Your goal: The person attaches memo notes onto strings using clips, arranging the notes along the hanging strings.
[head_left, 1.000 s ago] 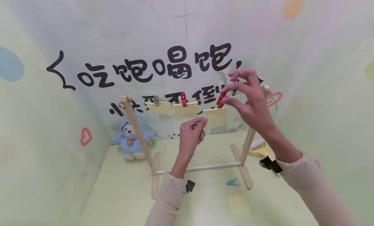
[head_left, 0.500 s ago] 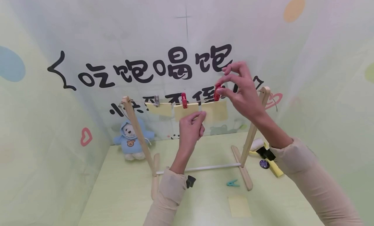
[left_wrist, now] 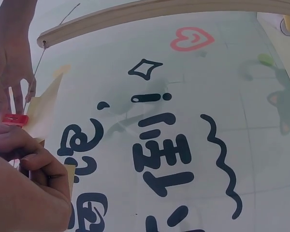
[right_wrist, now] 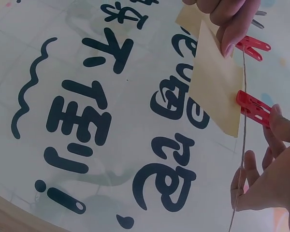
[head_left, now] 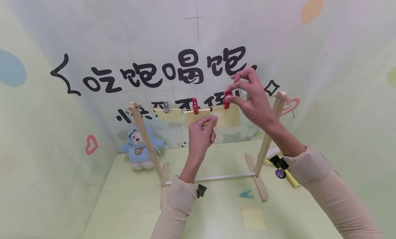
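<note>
My left hand [head_left: 200, 137] pinches the left edge of a pale yellow sticky note [head_left: 228, 118] between thumb and finger. My right hand [head_left: 255, 100] pinches a red clothespin [head_left: 227, 101] at the note's top edge. In the right wrist view, this red clothespin [right_wrist: 255, 108] crosses the string [right_wrist: 244, 130], its tip over the note [right_wrist: 216, 87]. To the left, a second red clothespin [head_left: 195, 106] and a grey clothespin [head_left: 165, 106] each hold a yellow note on the string. My left hand partly covers the middle note [head_left: 192, 118].
The string runs between the wooden posts [head_left: 143, 136] of a small rack with a white bottom bar [head_left: 224, 177]. A teal clothespin [head_left: 246, 193] and a yellow note [head_left: 253, 218] lie on the table. A plush bear [head_left: 139, 149] sits behind left; a yellow handle [head_left: 292, 179] lies right.
Both hands have brought the note up to the string beside the middle one. The right hand moved left with the red clothespin, now at the note's top edge.
</note>
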`<act>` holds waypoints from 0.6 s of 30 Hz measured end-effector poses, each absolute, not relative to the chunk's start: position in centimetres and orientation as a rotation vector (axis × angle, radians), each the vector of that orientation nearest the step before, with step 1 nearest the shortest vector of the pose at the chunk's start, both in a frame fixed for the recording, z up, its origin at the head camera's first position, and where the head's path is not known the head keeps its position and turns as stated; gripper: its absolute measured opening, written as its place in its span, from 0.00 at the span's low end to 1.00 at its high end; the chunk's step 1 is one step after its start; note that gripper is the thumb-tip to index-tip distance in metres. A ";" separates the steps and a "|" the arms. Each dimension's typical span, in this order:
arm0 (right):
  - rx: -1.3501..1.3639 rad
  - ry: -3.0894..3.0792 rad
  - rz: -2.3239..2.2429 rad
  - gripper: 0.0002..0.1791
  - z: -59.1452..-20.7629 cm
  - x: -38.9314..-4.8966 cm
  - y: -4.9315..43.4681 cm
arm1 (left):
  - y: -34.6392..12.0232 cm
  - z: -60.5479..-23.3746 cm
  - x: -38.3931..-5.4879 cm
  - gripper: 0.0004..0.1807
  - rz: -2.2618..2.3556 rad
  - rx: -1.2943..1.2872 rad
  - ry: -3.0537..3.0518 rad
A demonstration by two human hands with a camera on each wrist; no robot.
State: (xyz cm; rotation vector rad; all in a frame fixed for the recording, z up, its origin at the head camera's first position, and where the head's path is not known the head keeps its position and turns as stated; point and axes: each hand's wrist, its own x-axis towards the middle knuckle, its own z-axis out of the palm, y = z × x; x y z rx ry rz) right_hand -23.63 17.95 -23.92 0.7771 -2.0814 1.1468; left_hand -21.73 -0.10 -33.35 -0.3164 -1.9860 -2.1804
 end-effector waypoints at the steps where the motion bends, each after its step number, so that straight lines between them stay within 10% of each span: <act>1: 0.776 -2.086 1.147 0.06 -24.0 -23.6 17.9 | -0.1 -33.3 -21.7 0.14 -2.181 -0.317 -1.987; 18: 0.773 -2.229 1.073 0.14 -24.5 -23.5 18.0 | -0.3 -33.4 -21.7 0.15 -2.165 -0.339 -2.007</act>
